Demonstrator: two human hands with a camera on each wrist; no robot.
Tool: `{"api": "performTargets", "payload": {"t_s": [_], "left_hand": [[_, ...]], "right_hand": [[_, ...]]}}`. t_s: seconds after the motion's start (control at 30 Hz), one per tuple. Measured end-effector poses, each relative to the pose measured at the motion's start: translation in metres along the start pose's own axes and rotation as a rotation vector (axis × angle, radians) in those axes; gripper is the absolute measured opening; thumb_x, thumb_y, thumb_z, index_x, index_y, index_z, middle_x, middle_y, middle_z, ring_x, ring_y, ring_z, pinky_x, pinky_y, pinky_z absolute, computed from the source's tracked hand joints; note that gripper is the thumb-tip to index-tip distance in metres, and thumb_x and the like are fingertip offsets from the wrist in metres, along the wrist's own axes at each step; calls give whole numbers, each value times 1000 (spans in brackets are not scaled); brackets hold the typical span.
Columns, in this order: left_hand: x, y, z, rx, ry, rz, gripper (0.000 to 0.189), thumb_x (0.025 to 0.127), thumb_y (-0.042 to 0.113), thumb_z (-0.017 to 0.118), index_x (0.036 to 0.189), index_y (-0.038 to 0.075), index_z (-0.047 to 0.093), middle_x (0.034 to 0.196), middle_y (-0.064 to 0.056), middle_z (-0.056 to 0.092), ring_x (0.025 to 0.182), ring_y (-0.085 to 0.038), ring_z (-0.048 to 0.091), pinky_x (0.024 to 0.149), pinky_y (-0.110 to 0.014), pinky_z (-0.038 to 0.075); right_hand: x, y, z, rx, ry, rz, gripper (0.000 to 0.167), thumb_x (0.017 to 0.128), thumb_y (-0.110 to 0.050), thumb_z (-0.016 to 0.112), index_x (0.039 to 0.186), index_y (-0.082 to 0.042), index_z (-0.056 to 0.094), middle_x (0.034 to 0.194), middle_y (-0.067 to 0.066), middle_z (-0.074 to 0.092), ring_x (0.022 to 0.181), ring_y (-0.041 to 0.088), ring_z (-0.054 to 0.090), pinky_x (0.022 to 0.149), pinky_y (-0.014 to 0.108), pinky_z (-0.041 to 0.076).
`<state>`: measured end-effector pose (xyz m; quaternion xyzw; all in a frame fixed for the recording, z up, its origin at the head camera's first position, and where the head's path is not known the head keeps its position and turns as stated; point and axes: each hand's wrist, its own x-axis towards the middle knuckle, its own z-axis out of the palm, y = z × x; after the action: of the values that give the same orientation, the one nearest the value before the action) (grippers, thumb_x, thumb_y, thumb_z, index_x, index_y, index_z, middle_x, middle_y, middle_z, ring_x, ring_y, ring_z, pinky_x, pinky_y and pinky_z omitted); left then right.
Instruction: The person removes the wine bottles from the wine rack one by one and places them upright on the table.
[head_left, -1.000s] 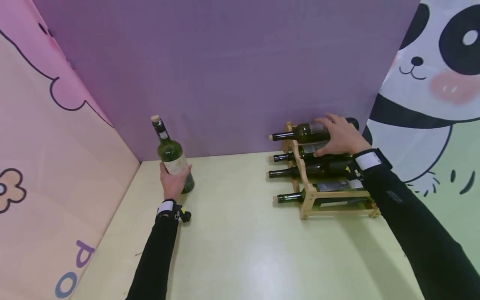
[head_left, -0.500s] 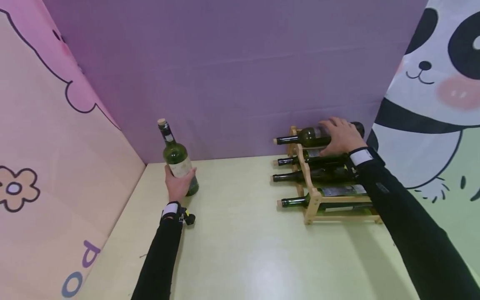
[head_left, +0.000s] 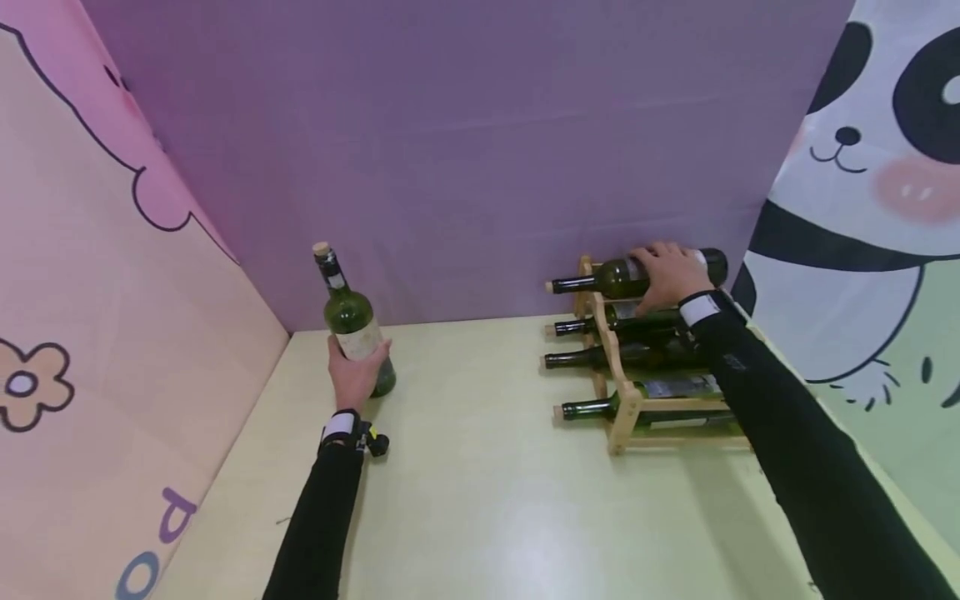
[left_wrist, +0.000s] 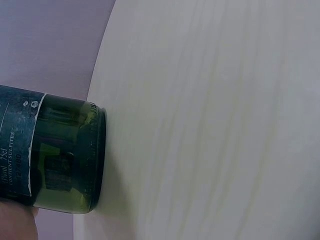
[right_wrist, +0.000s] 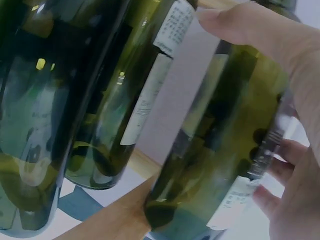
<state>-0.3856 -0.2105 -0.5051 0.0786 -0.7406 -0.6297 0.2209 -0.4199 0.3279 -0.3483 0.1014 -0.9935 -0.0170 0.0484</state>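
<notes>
At the left, my left hand (head_left: pixel 354 373) grips a corked green wine bottle (head_left: pixel 349 312) around its lower label. The bottle stands nearly upright, leaning a little. Its labelled base (left_wrist: pixel 65 155) fills the left side of the left wrist view, close over the table. My right hand (head_left: pixel 666 275) holds another green wine bottle (head_left: pixel 617 282) lying on the top of a wooden wine rack (head_left: pixel 624 417). In the right wrist view the thumb (right_wrist: pixel 232 22) is on one side of that bottle (right_wrist: pixel 215 145) and the fingers are on the other.
Several more corked bottles lie in the rack below, among them a dark bottle (head_left: pixel 592 357) and a lowest one (head_left: pixel 588 409), necks pointing left. A purple backdrop (head_left: pixel 450 167) rises behind the pale table (head_left: pixel 480 467). Printed panels flank both sides.
My right hand has slid slightly left along the top bottle and settled around it. The left hand and its bottle keep their place; the head view has shifted a little.
</notes>
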Motion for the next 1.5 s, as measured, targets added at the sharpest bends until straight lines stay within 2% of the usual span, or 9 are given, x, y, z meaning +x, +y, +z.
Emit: {"api": "performTargets", "payload": {"t_s": [0.17, 0.37, 0.6, 0.77, 1.1, 1.5], "left_hand": [[0, -3, -2, 7, 2, -10, 82, 79, 34, 89, 143, 21, 39, 138, -9, 57, 127, -30, 56, 116, -55, 40], [1, -4, 0, 6, 2, -18, 83, 78, 33, 89, 143, 22, 38, 139, -9, 56, 129, -30, 55, 117, -56, 38], [-2, 0, 3, 5, -9, -6, 83, 80, 31, 88, 144, 21, 38, 140, -10, 56, 130, -31, 54, 117, -56, 38], [-1, 0, 4, -2, 0, 14, 82, 79, 30, 88, 144, 21, 39, 139, -10, 57, 129, -31, 55, 116, -56, 39], [3, -8, 11, 1, -8, 28, 83, 78, 34, 89, 143, 22, 39, 138, -8, 58, 128, -30, 56, 115, -55, 40], [3, -1, 8, -6, 5, 26, 82, 80, 27, 88, 144, 20, 39, 138, -10, 58, 126, -31, 56, 116, -55, 40]], "right_hand": [[9, 4, 10, -43, 46, -24, 108, 65, -39, 95, 153, -7, 41, 148, 29, 46, 136, 51, 41, 114, 68, 32], [15, 4, 19, -41, 113, -38, 102, 65, -33, 95, 150, -7, 44, 145, 29, 51, 135, 49, 45, 116, 66, 32], [18, 11, 37, -49, 264, -65, 89, 65, -23, 94, 141, -7, 51, 134, 27, 60, 126, 47, 53, 111, 65, 37], [21, 15, 43, -49, 351, -84, 80, 65, -16, 93, 134, -6, 53, 124, 28, 63, 119, 48, 56, 105, 66, 40], [19, 17, 37, -79, 281, -63, 85, 65, -24, 93, 137, -7, 53, 127, 29, 62, 120, 49, 55, 99, 68, 41], [20, 13, 15, -34, 417, -125, 79, 65, -30, 89, 133, -6, 56, 120, 29, 65, 111, 50, 59, 93, 67, 45]]}}
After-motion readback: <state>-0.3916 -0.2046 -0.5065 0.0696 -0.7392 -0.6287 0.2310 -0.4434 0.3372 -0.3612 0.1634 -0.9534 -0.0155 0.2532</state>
